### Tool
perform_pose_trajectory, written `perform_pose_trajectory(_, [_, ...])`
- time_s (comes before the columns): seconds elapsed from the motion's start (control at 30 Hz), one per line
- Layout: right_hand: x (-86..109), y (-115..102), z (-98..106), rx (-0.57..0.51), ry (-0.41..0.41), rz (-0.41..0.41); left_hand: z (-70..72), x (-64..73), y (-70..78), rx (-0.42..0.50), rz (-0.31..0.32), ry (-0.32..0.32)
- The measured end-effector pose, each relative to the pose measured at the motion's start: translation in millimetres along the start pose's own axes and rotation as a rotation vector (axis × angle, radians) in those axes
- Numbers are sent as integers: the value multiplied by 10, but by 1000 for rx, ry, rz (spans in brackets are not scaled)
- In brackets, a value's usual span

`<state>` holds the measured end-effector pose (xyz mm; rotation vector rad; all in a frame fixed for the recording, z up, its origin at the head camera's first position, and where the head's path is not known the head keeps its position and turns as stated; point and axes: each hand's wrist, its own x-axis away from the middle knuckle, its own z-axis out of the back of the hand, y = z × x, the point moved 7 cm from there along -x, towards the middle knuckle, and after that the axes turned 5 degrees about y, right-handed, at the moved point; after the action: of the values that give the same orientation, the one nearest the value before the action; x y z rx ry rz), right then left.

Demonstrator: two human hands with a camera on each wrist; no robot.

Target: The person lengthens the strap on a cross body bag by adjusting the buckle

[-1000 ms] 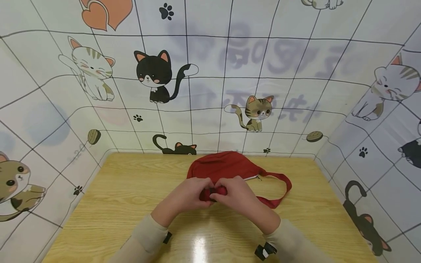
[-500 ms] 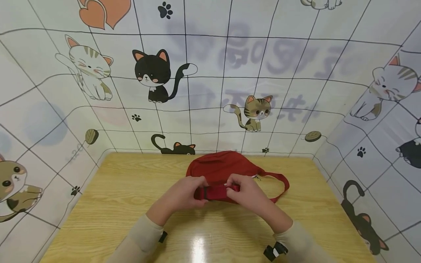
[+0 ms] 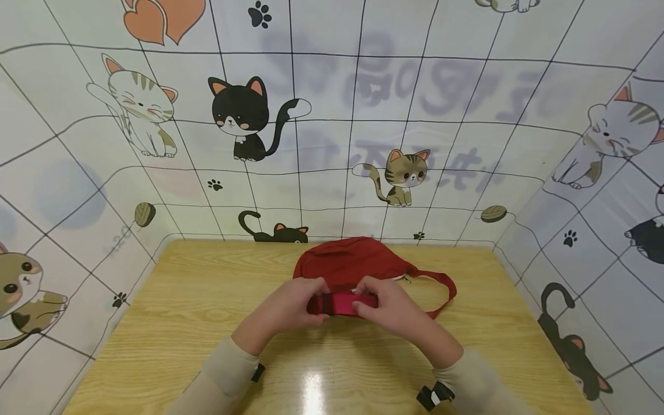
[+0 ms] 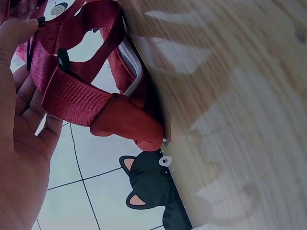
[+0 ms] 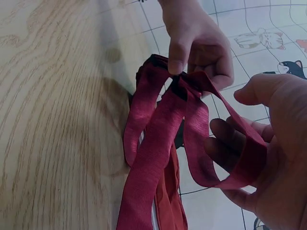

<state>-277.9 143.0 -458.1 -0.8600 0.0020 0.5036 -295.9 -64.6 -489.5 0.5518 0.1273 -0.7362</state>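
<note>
A red waist bag [image 3: 353, 262] lies on the table before me, its strap [image 4: 76, 98] raised in front of it. My left hand [image 3: 295, 305] pinches the strap at a black slider [image 3: 325, 304], with thumb and fingers on opposite sides. In the right wrist view, a strap loop [image 5: 196, 158] reaches into my right hand [image 5: 283, 148], against the palm. The right fingers are loosely bent and the thumb stands away from the webbing. A pale zip [image 4: 129, 60] runs along the bag's edge.
Another stretch of red strap [image 3: 446, 285] curves out to the bag's right on the wooden table [image 3: 207, 294]. A white cloth [image 3: 332, 144] with printed cats and grid lines rises behind the table and at both sides.
My right hand has moved right, away from the left, exposing the strap between them. Its thumb and fingers have since spread slightly. The left hand has stayed at the slider.
</note>
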Motion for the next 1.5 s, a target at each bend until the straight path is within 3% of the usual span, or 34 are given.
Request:
perform_pose_trajectory(0.4, [2, 35, -56, 31, 32, -23, 9, -42, 71, -10, -31, 5])
perform_pose_trajectory(0.7, [122, 254, 146, -28, 95, -108, 39, -13, 1, 9, -24, 37])
perform_pose_trajectory(0.9, [169, 340, 234, -77, 108, -77, 50, 4, -22, 0, -22, 36])
perform_pose_trajectory(1.2, [267, 553, 283, -9, 175, -42, 16, 30, -71, 13, 34, 1])
perform_pose_trajectory(1.37, [342, 732, 252, 61, 146, -13, 8, 64, -97, 16, 63, -20])
perform_pose_trajectory(1.5, [364, 938, 142, 130, 52, -39, 9, 79, -101, 7, 71, -27])
